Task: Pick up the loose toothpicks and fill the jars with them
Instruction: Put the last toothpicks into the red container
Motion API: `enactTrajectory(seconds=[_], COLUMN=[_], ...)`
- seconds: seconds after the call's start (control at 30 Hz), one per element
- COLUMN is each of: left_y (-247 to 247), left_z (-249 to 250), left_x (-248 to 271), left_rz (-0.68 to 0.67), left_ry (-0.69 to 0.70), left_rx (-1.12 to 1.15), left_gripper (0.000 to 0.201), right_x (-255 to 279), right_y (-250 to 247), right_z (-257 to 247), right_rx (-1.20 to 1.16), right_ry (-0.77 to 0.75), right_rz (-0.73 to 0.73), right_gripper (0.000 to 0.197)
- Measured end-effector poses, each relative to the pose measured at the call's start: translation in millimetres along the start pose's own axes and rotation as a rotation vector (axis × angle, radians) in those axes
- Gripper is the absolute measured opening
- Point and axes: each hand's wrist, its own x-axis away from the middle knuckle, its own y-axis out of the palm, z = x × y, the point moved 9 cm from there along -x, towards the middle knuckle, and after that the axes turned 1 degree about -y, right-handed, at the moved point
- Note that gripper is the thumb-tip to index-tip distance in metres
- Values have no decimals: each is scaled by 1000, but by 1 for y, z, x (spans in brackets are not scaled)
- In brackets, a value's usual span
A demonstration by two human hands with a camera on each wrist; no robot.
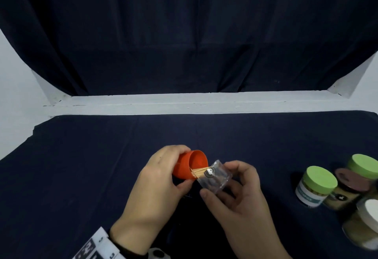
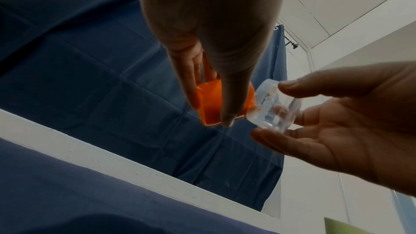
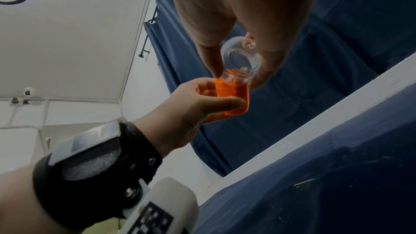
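Two hands meet at lower centre of the head view, above the dark blue cloth of the tabletop (image 1: 81, 166). The left hand (image 1: 157, 179) curls its fingers and thumb around one orange container (image 1: 191, 164), tilted with its open mouth towards the right. The right hand (image 1: 243, 195) pinches one clear plastic jar (image 1: 214, 177) between thumb and fingertips, its mouth set against the orange rim. One bundle of toothpicks (image 1: 199, 172) bridges the two openings; the sticks cannot be counted.

At the right edge of the frame stand five closed jars: two with green lids, the nearer (image 1: 316, 186) and the farther (image 1: 363, 165); one with a brownish lid (image 1: 347, 189); one with a white lid (image 1: 368, 224), cut off by the border; and one more behind these, too hidden to describe. Their labels are too blurred to read.

In the left wrist view the left thumb covers much of the orange container, and the toothpicks are hidden. In the right wrist view a few toothpick ends show through the clear jar base.
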Motion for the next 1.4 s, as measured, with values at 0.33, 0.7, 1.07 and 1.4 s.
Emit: enactTrajectory(seconds=[0.33, 0.7, 1.07, 1.4], left_y=[7, 9, 16, 22], left_z=[0, 6, 7, 16], left_x=[3, 0, 1, 1], left_rz=[-1, -27, -114, -98], left_ry=[70, 108, 60, 85], left_rx=[-46, -25, 54, 0], left_gripper=[75, 72, 69, 54], right_x=[-6, -15, -23, -21], right_y=[2, 3, -2, -16], right_z=[-8, -17, -24, -24], right_rx=[127, 222, 398, 490], right_ry=[-23, -56, -15, 61], right_rz=[-39, -95, -209, -99], right_gripper=[58, 53, 56, 46])
